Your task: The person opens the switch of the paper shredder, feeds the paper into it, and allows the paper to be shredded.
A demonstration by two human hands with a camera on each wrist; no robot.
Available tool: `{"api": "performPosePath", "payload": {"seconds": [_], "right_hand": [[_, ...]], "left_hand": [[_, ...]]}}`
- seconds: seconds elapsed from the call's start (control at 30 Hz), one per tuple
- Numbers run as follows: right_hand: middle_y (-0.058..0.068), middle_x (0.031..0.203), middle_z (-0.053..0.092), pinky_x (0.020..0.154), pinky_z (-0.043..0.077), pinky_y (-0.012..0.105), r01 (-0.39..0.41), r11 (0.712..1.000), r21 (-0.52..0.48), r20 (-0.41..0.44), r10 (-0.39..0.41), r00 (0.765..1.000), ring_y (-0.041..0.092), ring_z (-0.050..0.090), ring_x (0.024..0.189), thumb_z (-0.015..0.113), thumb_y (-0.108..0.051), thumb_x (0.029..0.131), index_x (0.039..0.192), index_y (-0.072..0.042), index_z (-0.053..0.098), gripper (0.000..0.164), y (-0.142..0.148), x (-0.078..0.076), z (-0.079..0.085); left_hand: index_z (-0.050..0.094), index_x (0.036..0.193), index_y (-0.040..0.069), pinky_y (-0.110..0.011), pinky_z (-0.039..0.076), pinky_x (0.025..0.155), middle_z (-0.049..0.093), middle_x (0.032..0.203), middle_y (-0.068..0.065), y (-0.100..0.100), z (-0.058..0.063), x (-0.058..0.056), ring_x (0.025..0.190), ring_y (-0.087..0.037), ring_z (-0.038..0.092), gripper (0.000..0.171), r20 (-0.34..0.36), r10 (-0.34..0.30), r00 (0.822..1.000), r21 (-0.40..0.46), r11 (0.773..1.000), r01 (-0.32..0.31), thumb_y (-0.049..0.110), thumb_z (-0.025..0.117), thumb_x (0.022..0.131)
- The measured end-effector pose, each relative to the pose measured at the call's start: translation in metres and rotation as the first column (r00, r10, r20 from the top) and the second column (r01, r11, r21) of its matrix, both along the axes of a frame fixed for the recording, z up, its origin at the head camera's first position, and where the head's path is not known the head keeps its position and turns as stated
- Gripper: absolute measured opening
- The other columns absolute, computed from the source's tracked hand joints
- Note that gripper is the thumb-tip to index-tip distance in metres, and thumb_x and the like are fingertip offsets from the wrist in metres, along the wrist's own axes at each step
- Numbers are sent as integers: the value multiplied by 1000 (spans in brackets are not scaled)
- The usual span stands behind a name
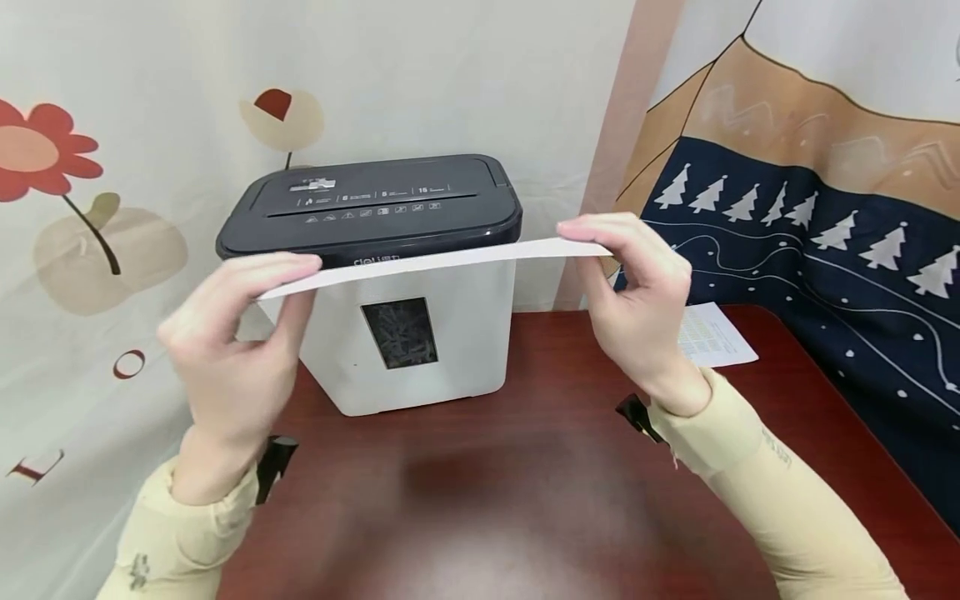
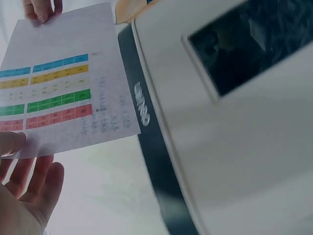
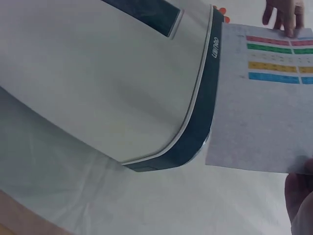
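Observation:
A sheet of paper [image 1: 435,263] stretches between my two hands, seen almost edge-on in the head view. Its printed face, with coloured table rows, shows in the left wrist view [image 2: 63,41]. My left hand [image 1: 232,350] pinches one end between thumb and fingers; my right hand [image 1: 637,300] pinches the other end the same way. Just beyond the sheet stands a paper shredder [image 1: 472,333] with a white bin and dark top. A narrow feed slot [image 1: 375,206] runs across that top, and the sheet's edge covers part of the front rim in the head view.
The shredder stands on a reddish-brown table [image 1: 465,500]. Another printed sheet [image 1: 716,337] lies on the table at the right, partly behind my right wrist. A patterned curtain [image 1: 450,75] hangs behind, and a dark blue tree-print cloth [image 1: 810,250] borders the right side.

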State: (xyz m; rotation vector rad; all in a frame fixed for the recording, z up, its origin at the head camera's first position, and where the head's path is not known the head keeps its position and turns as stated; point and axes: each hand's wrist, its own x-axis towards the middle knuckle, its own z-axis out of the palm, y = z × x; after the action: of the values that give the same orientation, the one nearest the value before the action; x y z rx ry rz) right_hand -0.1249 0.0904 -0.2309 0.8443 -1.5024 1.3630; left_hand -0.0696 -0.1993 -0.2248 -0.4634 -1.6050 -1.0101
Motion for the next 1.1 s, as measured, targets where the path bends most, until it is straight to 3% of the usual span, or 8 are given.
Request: {"api": "performPosePath", "payload": {"seconds": [0.27,0.47,0.6,0.73,0.9,0.97,1.1], "right_hand": [[27,97,76,93,63,26,-46,999,12,-14,46,999,6,71,95,68,7,95,100,10,77,11,-18,-20,27],[27,98,75,94,64,30,-73,991,110,-11,75,997,-1,69,96,67,2,98,103,9,76,13,-27,-42,36],[25,103,76,94,63,29,-73,983,171,11,72,997,-2,69,98,66,-2,100,106,8,76,15,-31,-53,39],[21,106,77,94,63,30,-79,977,196,56,70,996,4,70,99,66,-3,101,108,5,77,15,-38,-60,42],[17,109,78,95,62,27,-94,970,222,157,59,986,13,71,99,64,-2,101,110,3,78,17,-44,-70,47],[17,111,78,94,62,25,-100,966,238,204,51,978,14,71,99,63,-2,101,111,2,78,18,-45,-74,49],[15,112,78,89,60,20,-105,958,267,307,19,951,9,71,97,61,-2,102,111,1,78,19,-45,-79,56]], "left_hand": [[82,88,-4,-14,58,87,82,87,-8,-16,26,-13,86,-1,74,11,-4,34,999,56,998,-34,7,79,89],[83,94,-3,-15,60,90,81,94,7,-30,34,-21,88,-1,74,12,62,27,998,53,998,-30,7,78,91],[82,96,-4,-12,59,89,78,95,20,-36,37,-27,89,3,72,15,110,63,992,44,997,-68,9,75,93],[82,100,-4,-10,58,89,75,95,28,-41,38,-32,91,5,71,17,149,97,984,46,993,-105,10,74,94],[83,104,-1,-10,57,90,72,97,30,-49,37,-39,94,5,70,18,202,127,971,21,991,-134,12,73,96],[83,105,3,-9,57,91,76,98,24,-52,37,-42,94,5,70,17,239,129,962,18,990,-137,12,73,96],[83,109,10,-9,57,91,74,95,25,-57,38,-48,93,6,70,18,326,137,935,10,989,-148,17,74,96]]}}
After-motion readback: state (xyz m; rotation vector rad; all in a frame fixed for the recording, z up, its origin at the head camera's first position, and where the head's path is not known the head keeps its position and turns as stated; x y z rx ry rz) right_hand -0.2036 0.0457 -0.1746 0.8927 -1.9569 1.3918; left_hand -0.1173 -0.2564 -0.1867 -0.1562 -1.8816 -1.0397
